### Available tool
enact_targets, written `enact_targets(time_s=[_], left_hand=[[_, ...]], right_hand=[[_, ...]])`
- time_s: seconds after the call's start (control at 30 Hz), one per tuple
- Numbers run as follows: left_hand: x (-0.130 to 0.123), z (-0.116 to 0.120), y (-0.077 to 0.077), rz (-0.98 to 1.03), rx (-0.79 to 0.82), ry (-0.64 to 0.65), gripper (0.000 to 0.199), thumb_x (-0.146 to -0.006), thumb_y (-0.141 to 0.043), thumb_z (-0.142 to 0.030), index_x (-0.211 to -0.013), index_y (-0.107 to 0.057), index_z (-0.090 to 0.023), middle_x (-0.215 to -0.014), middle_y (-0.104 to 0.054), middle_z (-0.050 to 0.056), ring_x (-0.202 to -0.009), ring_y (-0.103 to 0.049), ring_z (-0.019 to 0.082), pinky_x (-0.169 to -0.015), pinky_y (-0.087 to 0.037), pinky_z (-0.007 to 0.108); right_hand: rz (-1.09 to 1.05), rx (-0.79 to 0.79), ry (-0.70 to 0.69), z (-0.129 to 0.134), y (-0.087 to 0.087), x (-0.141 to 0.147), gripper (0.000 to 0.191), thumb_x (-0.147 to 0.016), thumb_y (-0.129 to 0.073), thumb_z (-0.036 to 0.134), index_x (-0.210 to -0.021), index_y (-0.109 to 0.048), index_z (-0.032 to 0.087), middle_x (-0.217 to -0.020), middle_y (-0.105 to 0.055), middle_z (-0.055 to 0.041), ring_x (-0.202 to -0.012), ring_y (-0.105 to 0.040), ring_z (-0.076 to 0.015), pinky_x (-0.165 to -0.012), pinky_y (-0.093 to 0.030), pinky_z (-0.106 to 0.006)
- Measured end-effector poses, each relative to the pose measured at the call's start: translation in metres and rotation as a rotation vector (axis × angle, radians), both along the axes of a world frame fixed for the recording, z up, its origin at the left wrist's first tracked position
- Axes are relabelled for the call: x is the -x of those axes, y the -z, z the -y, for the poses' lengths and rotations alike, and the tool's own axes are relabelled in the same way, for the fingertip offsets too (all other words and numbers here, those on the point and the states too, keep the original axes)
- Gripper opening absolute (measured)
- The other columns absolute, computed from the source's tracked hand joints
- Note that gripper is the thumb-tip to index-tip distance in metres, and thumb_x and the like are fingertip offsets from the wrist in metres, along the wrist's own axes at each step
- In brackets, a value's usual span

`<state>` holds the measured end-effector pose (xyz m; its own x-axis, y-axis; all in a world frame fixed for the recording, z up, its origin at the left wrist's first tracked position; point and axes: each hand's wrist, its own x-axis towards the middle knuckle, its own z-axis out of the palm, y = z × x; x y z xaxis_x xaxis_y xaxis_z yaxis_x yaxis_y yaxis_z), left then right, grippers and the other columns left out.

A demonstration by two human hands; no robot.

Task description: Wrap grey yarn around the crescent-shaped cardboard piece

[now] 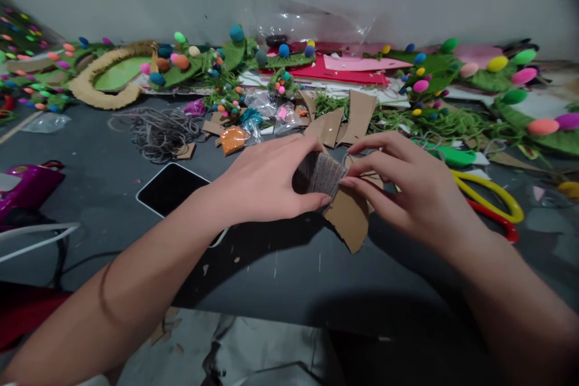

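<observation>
My left hand [280,181] grips a curved piece of cardboard [350,217] by the part that is wound with grey yarn [324,174]. Its thumb lies along the near side of the winding, and the fingers are behind it. At the edge of the winding, my right hand [398,184] pinches the grey yarn between thumb and fingertips. Bare brown cardboard extends below and to the right of the wrapped part. To the left on the table lies a loose tangle of grey yarn [160,132].
A phone [169,190] lies partly beneath my left forearm. Scissors with yellow and red handles [495,193] are beside my right wrist. A purple glue-gun-like tool [31,190] is at far left. Cardboard scraps [359,114], green leaves with coloured balls [429,72] and red sheets [335,72] line the wall.
</observation>
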<state>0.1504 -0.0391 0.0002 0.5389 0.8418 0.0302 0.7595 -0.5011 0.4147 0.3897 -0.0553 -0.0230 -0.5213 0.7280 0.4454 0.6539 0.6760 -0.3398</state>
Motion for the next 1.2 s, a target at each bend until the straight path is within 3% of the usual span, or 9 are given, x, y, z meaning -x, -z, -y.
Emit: enact_targets(time_s=[0.1, 0.2, 0.4, 0.63, 0.87, 1.07, 1.2], left_hand=[[-0.001, -0.001, 0.001, 0.013, 0.003, 0.003, 0.045, -0.078, -0.071, -0.052, -0.113, -0.059, -0.027, -0.11, -0.069, 0.003, -0.09, -0.064, 0.025, -0.066, -0.042, 0.034], [-0.001, -0.001, 0.001, 0.023, 0.012, 0.006, 0.045, -0.076, -0.072, -0.052, -0.113, -0.059, -0.028, -0.108, -0.069, 0.003, -0.089, -0.065, 0.024, -0.066, -0.042, 0.034], [0.0, 0.001, 0.001, 0.026, 0.013, 0.019, 0.046, -0.077, -0.072, -0.053, -0.114, -0.059, -0.029, -0.11, -0.069, 0.002, -0.089, -0.064, 0.024, -0.066, -0.042, 0.034], [-0.009, -0.014, 0.003, -0.02, -0.072, -0.021, 0.06, -0.069, -0.067, -0.077, -0.094, -0.058, -0.024, -0.091, -0.067, 0.004, -0.079, -0.062, 0.025, -0.06, -0.035, 0.033], [-0.001, -0.027, 0.002, 0.095, 0.019, 0.04, 0.056, -0.064, -0.075, -0.073, -0.084, -0.058, -0.024, -0.075, -0.058, 0.001, -0.068, -0.056, 0.02, -0.057, -0.033, 0.031], [0.005, -0.031, -0.008, 0.172, 0.133, 0.147, 0.05, -0.065, -0.079, -0.065, -0.084, -0.057, -0.025, -0.073, -0.054, -0.001, -0.064, -0.051, 0.017, -0.055, -0.031, 0.029], [0.008, -0.038, -0.009, 0.176, 0.119, 0.159, 0.049, -0.063, -0.081, -0.062, -0.084, -0.057, -0.024, -0.074, -0.054, -0.001, -0.066, -0.051, 0.017, -0.057, -0.033, 0.029]], right_hand=[[-0.019, 0.104, 0.005, 0.001, -0.001, 0.001, 0.009, -0.093, -0.062, 0.03, -0.091, -0.066, 0.021, -0.095, -0.069, -0.0043, -0.077, -0.064, -0.0161, -0.065, -0.045, -0.028], [-0.057, 0.177, 0.032, 0.002, -0.001, 0.001, 0.011, -0.092, -0.064, 0.032, -0.088, -0.067, 0.022, -0.074, -0.067, 0.0006, -0.057, -0.054, -0.0119, -0.056, -0.04, -0.027], [-0.124, 0.207, 0.066, 0.003, -0.001, 0.002, 0.012, -0.089, -0.068, 0.033, -0.085, -0.069, 0.022, -0.072, -0.068, 0.0008, -0.053, -0.049, -0.0108, -0.053, -0.037, -0.028], [-0.153, 0.185, 0.117, 0.004, 0.0, 0.009, 0.009, -0.087, -0.07, 0.031, -0.082, -0.069, 0.024, -0.068, -0.065, 0.0018, -0.052, -0.05, -0.0113, -0.052, -0.038, -0.028], [-0.369, 0.329, 0.179, 0.0, -0.001, 0.013, 0.021, -0.083, -0.076, 0.042, -0.083, -0.075, 0.021, -0.073, -0.071, -0.0017, -0.056, -0.056, -0.0122, -0.047, -0.039, -0.026], [-0.451, 0.403, 0.104, -0.009, -0.004, 0.012, 0.026, -0.079, -0.079, 0.046, -0.078, -0.074, 0.02, -0.069, -0.069, -0.0012, -0.055, -0.057, -0.0115, -0.048, -0.041, -0.025], [-0.436, 0.424, 0.051, -0.014, -0.001, 0.01, 0.026, -0.084, -0.074, 0.046, -0.08, -0.073, 0.02, -0.072, -0.07, -0.0017, -0.06, -0.059, -0.0121, -0.052, -0.045, -0.024]])
